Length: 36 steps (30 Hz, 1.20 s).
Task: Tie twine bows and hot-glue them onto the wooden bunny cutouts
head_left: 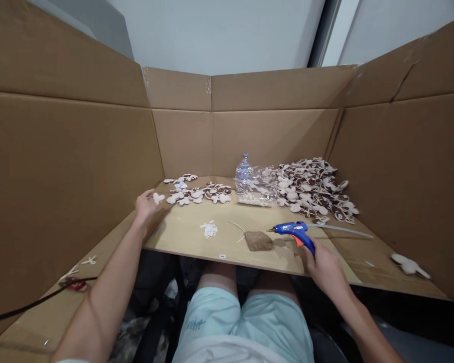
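Note:
At the left, my left hand (147, 205) pinches a small white felt piece (158, 198) shaped like a bunny head, beside a row of similar white and brown pieces (200, 193). My right hand (323, 264) is wrapped round the handle of a blue glue gun (293, 230) with an orange trigger. A long clear glue stick (344, 231) sticks out of its back. The nozzle points left, just above a brown patch (259, 241) on the board. A thin cream cord (236, 227) lies by that patch. Small white cutouts (210, 229) form a little heap near the middle.
A big pile of white and brown felt pieces (310, 189) fills the back right. A plastic bottle (244, 169) and a clear bag (263, 186) stand beside it. Cardboard walls (272, 131) enclose the board. Red-handled scissors (75, 284) and a black cable (41, 301) lie left.

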### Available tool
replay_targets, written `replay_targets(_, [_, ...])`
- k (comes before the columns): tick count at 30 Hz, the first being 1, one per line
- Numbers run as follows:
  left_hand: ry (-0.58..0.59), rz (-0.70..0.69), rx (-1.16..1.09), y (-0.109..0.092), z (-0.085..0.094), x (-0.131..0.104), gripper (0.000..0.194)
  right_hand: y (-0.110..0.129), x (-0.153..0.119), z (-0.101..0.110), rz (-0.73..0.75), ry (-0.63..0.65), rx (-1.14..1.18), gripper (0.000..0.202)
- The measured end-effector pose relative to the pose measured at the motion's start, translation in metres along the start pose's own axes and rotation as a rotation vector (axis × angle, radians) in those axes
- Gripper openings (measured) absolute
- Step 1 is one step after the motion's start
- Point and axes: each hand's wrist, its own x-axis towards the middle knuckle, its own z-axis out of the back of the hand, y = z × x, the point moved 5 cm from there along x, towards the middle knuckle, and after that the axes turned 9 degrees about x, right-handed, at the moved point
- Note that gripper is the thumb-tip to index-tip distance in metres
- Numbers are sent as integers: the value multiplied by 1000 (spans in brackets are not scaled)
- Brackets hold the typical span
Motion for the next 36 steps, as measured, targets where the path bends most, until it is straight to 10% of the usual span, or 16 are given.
replay_targets(17, [595, 269, -932, -33, -109, -181, 22, 29, -15, 28, 58, -138, 192, 49])
replay_targets(36, [640, 216, -715, -46, -106, -238, 45, 90, -52, 45, 125, -151, 526, 48])
